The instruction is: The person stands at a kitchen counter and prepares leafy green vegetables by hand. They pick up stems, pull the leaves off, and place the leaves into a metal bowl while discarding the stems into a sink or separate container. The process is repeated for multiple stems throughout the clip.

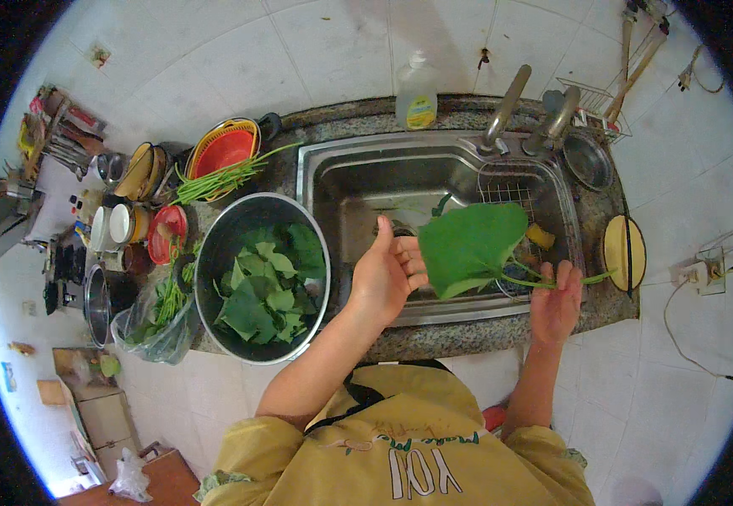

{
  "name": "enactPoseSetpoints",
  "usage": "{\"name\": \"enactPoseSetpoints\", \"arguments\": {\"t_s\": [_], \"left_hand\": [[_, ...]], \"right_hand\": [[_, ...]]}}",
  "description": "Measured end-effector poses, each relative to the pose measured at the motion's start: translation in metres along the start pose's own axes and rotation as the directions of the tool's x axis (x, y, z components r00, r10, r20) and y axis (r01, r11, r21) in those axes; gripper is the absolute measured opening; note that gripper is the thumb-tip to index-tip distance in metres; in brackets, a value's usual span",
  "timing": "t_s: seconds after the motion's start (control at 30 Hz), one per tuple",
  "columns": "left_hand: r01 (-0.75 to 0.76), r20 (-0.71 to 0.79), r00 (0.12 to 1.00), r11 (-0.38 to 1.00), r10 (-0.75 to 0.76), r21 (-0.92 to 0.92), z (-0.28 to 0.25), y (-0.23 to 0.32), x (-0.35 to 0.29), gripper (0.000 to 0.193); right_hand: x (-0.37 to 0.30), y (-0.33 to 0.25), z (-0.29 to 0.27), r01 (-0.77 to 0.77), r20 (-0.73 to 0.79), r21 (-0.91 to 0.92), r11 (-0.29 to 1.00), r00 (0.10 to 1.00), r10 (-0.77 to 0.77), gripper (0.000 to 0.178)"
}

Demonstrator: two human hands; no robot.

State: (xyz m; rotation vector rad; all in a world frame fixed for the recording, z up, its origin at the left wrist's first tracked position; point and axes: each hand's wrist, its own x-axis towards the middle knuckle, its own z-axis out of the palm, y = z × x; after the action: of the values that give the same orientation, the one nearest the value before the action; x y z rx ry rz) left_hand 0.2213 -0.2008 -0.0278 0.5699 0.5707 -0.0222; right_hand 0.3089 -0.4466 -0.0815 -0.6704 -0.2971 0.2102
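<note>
A large green leaf [474,244] is held up over the front of the sink by its stems. My right hand [556,302] is closed on those thin green stems [520,277], and their cut ends stick out to its right. My left hand [385,274] is beside the leaf's left edge, thumb raised and fingers apart; whether the fingertips touch the leaf I cannot tell. Left of that hand, a big metal pot [326,253] contains a heap of picked green leaves [263,291].
The steel sink [358,181] has a wire rack [501,187] and yellow sponge [540,236] at its right, with two taps [508,105] behind. A soap bottle [417,93] stands at the back. Stems [225,177] lie across a red basket [225,152]; a plastic bag of greens [160,325] sits left.
</note>
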Motion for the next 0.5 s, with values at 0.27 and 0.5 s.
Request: {"name": "enactPoseSetpoints", "arguments": {"t_s": [0.27,0.5], "left_hand": [[-0.073,0.112,0.992,0.995,0.065,0.064,0.031,-0.012,-0.004,0.04],[-0.461,0.113,0.879,0.764,0.463,0.451,0.033,-0.014,-0.006,0.057]], "right_hand": [[0.011,-0.002,0.02,-0.081,0.144,-0.213,0.974,0.983,0.113,0.007],[0.015,0.005,0.037,-0.162,0.105,-0.66,0.733,0.947,0.304,0.011]]}}
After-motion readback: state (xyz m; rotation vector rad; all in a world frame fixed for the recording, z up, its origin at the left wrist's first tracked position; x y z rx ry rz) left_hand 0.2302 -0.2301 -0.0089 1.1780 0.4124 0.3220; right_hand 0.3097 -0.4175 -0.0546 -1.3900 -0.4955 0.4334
